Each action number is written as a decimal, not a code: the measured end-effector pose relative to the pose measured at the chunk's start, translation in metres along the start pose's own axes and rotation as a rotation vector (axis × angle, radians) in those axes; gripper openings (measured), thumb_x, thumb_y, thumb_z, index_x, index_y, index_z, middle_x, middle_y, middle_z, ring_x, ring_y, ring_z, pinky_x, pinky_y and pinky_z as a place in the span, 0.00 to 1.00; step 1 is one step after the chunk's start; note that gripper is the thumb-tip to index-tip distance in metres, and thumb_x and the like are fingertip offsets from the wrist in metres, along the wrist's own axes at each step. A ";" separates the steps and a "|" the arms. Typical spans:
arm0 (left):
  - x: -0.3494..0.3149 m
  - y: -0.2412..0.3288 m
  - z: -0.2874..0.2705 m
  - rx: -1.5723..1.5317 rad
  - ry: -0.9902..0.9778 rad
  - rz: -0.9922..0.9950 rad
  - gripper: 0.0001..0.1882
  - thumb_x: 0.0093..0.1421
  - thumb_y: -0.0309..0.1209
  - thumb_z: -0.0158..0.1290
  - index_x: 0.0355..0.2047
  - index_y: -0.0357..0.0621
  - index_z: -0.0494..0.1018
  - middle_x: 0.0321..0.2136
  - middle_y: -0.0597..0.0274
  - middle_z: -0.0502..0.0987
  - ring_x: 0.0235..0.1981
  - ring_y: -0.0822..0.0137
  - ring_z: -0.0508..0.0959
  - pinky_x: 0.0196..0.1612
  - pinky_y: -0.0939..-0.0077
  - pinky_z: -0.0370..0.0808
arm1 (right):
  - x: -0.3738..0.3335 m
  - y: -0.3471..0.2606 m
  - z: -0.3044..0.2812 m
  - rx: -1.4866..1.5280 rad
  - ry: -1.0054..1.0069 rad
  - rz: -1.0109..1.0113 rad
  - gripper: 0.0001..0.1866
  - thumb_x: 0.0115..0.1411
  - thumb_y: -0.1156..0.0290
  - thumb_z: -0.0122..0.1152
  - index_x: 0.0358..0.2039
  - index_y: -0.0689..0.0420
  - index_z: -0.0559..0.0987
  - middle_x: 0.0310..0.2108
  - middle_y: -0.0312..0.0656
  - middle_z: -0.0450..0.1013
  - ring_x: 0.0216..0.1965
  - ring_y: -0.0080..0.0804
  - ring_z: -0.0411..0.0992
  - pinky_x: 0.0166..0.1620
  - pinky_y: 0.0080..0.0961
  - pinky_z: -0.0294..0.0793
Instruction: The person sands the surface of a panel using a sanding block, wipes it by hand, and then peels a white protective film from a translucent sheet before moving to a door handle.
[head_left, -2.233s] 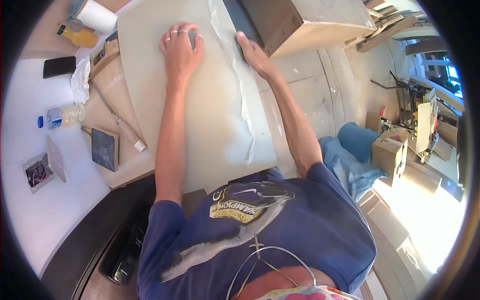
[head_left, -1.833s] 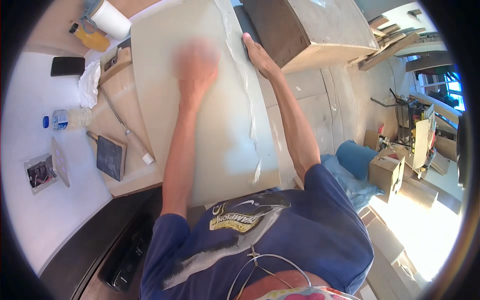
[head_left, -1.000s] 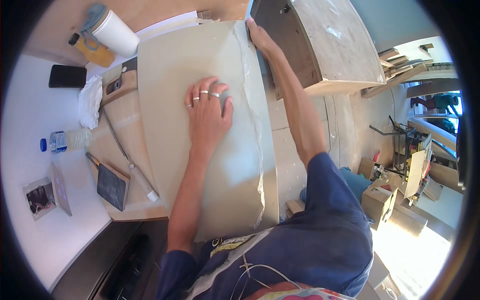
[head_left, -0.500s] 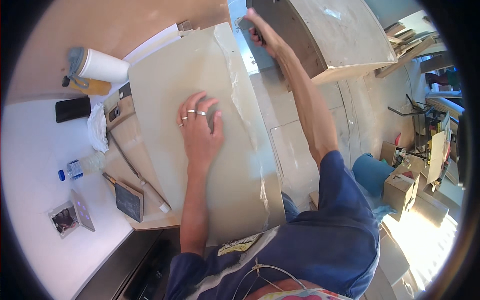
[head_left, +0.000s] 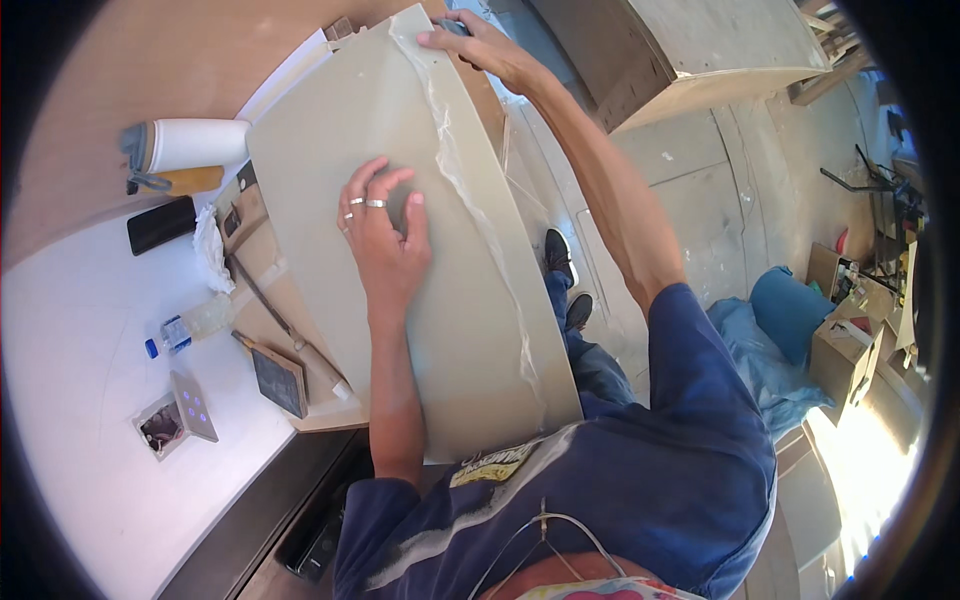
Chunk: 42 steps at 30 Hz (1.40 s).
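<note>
A large beige board (head_left: 320,170) lies in front of me. A ragged, shiny whitish strip (head_left: 463,186), glue or film, runs along its right side. My left hand (head_left: 388,240), with rings on it, rests on the middle of the board, fingers loosely bent and apart, holding nothing. At the board's far right corner is my right hand (head_left: 492,55), thumb lying on the top face by the strip. Its fingers are closed around a small grey-blue object (head_left: 455,27), mostly hidden; I cannot tell its kind.
Left of the board are a file-like tool with a wooden handle (head_left: 318,367), a black-faced block (head_left: 277,382), crumpled white paper (head_left: 211,250), a plastic bottle (head_left: 190,327), a phone (head_left: 162,226) and a white tumbler (head_left: 200,145). A wooden cabinet (head_left: 725,40) stands at far right.
My right hand has come in from beside the cabinet, leftward to the board's far right corner, still closed on the object. My left hand stays on the board. The view has shifted slightly.
</note>
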<state>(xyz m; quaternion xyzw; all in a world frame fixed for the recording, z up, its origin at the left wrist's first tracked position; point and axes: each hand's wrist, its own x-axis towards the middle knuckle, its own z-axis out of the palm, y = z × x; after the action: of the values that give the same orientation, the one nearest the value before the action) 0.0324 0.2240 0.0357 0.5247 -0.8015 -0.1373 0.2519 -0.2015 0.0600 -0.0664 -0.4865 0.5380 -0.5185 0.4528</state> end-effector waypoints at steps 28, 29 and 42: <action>-0.003 -0.016 0.013 0.033 0.083 0.130 0.14 0.64 0.31 0.56 0.49 0.49 0.77 0.58 0.53 0.73 0.61 0.48 0.70 0.64 0.49 0.64 | -0.319 -0.065 0.022 -0.100 -0.049 0.316 0.52 0.67 0.31 0.48 0.76 0.58 0.50 0.73 0.64 0.53 0.75 0.59 0.49 0.74 0.45 0.51; -0.004 -0.017 0.013 0.054 0.091 0.137 0.14 0.64 0.31 0.56 0.50 0.49 0.76 0.58 0.52 0.73 0.61 0.48 0.70 0.63 0.49 0.64 | -0.307 -0.066 0.020 -0.062 -0.094 0.284 0.56 0.67 0.29 0.45 0.77 0.61 0.44 0.75 0.65 0.47 0.77 0.61 0.42 0.75 0.45 0.48; -0.006 0.000 0.011 0.155 0.058 0.107 0.16 0.63 0.26 0.52 0.52 0.44 0.72 0.58 0.48 0.71 0.62 0.46 0.68 0.64 0.47 0.61 | -0.177 -0.080 0.021 -0.272 0.013 0.197 0.52 0.68 0.35 0.47 0.74 0.67 0.49 0.66 0.74 0.58 0.61 0.68 0.69 0.63 0.52 0.69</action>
<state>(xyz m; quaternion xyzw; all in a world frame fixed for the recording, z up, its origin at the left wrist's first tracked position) 0.0286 0.2287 0.0246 0.5030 -0.8288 -0.0461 0.2409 -0.1555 0.2340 0.0097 -0.4850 0.6513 -0.3971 0.4276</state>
